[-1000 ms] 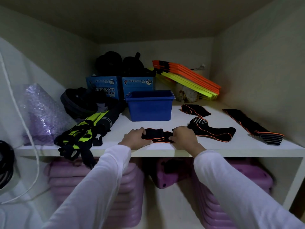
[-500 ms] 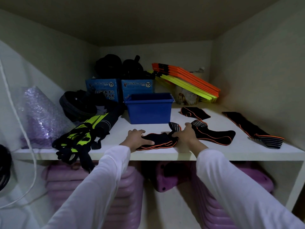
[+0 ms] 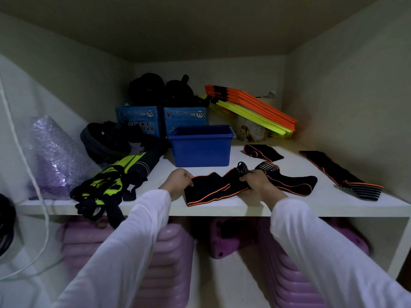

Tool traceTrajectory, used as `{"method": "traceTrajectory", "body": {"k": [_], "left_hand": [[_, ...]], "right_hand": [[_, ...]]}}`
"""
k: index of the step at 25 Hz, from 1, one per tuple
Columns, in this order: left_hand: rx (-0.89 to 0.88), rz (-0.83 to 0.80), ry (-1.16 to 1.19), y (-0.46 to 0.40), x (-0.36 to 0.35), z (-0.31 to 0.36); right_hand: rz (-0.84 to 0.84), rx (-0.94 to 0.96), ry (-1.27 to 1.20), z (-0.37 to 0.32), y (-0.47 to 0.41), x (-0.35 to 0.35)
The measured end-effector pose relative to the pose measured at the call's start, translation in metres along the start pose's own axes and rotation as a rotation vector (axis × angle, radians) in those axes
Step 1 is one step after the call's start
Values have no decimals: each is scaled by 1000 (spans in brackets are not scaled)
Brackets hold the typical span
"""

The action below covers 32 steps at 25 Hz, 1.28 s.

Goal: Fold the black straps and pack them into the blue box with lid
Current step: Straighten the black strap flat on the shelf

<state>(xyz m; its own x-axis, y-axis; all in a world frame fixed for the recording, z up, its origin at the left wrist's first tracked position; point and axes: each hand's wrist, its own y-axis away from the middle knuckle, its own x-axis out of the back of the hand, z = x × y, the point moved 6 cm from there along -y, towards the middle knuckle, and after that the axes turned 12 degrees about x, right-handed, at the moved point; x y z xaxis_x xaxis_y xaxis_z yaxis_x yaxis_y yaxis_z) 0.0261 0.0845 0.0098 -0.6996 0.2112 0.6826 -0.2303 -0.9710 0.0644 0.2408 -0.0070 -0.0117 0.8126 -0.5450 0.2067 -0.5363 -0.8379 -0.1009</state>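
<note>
A black strap with orange edging (image 3: 213, 190) lies stretched across the front of the white shelf (image 3: 155, 206). My left hand (image 3: 179, 181) pinches its left end and my right hand (image 3: 255, 181) grips its right end near the striped tab. Three more black straps rest on the shelf: one just right of my right hand (image 3: 291, 184), a small one further back (image 3: 263, 150), and a long one by the right wall (image 3: 333, 170). The open blue box (image 3: 201, 150) stands behind my hands. No lid shows.
Black and neon-yellow gear (image 3: 106, 185) hangs over the shelf's left front edge. Two blue "Lucky Star" cartons (image 3: 162, 121), dark round items and orange and yellow slats (image 3: 251, 107) fill the back. A purple bubble-wrap bundle (image 3: 53, 156) stands left. Purple blocks (image 3: 169, 263) sit below.
The compact folded strap between my hands has been opened out; my hands have moved apart, and the strap now lies longer and flatter near the shelf's front edge.
</note>
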Motion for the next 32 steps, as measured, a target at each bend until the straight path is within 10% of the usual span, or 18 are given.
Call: {"method": "traceTrajectory", "body": {"k": [15, 32], "left_hand": [[170, -216, 800, -3, 3, -12], [282, -543, 911, -6, -19, -10]], "right_hand": [[152, -91, -225, 4, 8, 31], [286, -241, 27, 32, -11, 91]]}}
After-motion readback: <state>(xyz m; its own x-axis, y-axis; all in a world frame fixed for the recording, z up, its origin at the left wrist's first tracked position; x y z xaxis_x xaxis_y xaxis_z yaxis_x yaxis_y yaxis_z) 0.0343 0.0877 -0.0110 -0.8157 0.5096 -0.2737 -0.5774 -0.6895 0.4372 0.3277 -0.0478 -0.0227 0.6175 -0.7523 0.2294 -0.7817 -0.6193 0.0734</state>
